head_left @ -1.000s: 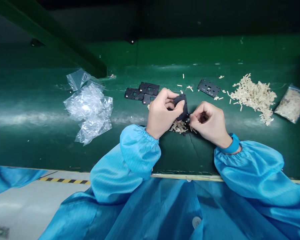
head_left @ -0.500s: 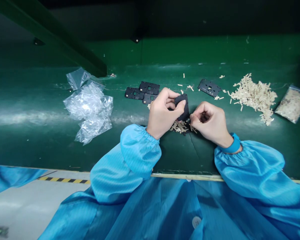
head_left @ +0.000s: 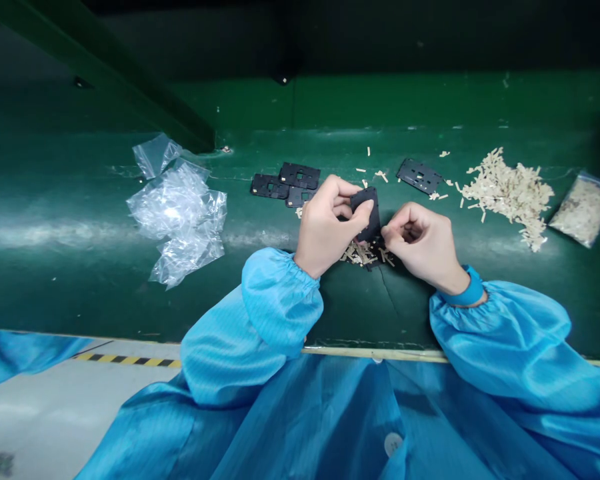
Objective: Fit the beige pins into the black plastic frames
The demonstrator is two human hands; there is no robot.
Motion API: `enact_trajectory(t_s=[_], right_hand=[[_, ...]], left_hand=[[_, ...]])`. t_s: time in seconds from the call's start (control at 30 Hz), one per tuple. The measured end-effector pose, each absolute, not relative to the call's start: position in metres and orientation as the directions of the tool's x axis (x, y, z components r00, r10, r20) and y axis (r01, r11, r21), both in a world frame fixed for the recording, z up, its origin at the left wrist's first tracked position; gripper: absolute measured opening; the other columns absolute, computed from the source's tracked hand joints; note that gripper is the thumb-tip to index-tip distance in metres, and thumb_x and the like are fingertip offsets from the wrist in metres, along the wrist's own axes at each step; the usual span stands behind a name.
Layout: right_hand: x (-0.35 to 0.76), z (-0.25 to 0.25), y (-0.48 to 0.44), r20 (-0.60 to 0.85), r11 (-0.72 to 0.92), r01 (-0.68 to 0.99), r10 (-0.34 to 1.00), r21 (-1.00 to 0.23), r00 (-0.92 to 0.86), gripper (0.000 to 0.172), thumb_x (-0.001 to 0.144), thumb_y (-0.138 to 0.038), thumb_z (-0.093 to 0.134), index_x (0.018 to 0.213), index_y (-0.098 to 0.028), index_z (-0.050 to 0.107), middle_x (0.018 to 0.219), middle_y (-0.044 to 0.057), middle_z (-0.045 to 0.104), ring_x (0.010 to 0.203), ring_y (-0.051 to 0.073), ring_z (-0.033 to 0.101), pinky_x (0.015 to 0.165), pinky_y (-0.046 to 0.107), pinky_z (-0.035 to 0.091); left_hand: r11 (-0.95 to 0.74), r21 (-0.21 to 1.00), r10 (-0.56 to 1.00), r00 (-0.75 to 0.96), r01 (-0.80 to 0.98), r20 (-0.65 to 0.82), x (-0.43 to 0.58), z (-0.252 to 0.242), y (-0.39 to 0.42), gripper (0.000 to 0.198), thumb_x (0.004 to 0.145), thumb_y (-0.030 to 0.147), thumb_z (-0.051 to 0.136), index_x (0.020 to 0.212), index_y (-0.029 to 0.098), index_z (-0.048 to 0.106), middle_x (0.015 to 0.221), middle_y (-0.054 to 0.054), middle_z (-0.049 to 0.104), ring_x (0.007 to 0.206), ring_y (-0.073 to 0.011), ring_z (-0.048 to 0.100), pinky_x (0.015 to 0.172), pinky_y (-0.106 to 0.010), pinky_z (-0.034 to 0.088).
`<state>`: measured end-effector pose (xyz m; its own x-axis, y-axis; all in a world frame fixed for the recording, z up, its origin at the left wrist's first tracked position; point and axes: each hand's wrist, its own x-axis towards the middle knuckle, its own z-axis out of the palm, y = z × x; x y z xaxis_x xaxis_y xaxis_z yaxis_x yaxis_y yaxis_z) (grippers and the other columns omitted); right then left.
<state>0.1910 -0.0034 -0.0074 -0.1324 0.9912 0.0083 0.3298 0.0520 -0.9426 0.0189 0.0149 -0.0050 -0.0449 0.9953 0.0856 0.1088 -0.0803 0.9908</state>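
Note:
My left hand [head_left: 326,230] is closed on a small black plastic plate [head_left: 367,210], which it holds upright above the green belt [head_left: 80,267]. My right hand [head_left: 423,243] is curled beside it, fingertips pinched at the plate's lower right edge; what they pinch is too small to make out. Under both hands lies a small heap of tan strips [head_left: 360,253]. Blue sleeves cover both forearms.
Three black plates [head_left: 287,183] lie just beyond my left hand and one more black plate [head_left: 419,175] to the right. A large pile of tan strips [head_left: 510,192] and a filled bag [head_left: 584,208] sit far right. Crumpled clear bags [head_left: 177,213] lie left.
The hands have stayed almost still; the right fingertips have shifted slightly at the plate's edge. The view has drifted a little.

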Motion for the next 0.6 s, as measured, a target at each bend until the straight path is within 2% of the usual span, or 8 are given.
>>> enact_trajectory(t_s=[0.33,0.6], right_hand=[[0.1912,-0.0081,-0.0036,-0.001,0.043,0.321,0.991,-0.946,-0.137,0.018,0.077,-0.015,0.071,0.068,-0.021,0.057,0.058,-0.003,0.057,0.049,0.009,0.046,0.044,0.023,0.033],[0.1921,-0.0071,-0.0032,-0.026,0.017,0.302,0.99,-0.953,-0.137,0.019,0.077,-0.018,0.072,0.067,-0.021,0.056,0.057,-0.004,0.057,0.048,0.009,0.046,0.044,0.023,0.033]], left_hand=[[-0.065,0.993,0.997,-0.033,0.097,0.068,0.0184,-0.0041,0.0145,0.016,0.081,0.011,0.069,0.089,0.019,0.058,0.084,0.002,0.069,0.071,-0.0076,0.068,0.06,-0.016,0.054],[-0.015,0.999,1.0,-0.02,0.051,0.016,0.0174,-0.0033,0.0145,0.017,0.081,0.011,0.07,0.088,0.02,0.057,0.082,0.002,0.068,0.065,-0.007,0.065,0.053,-0.015,0.052]])
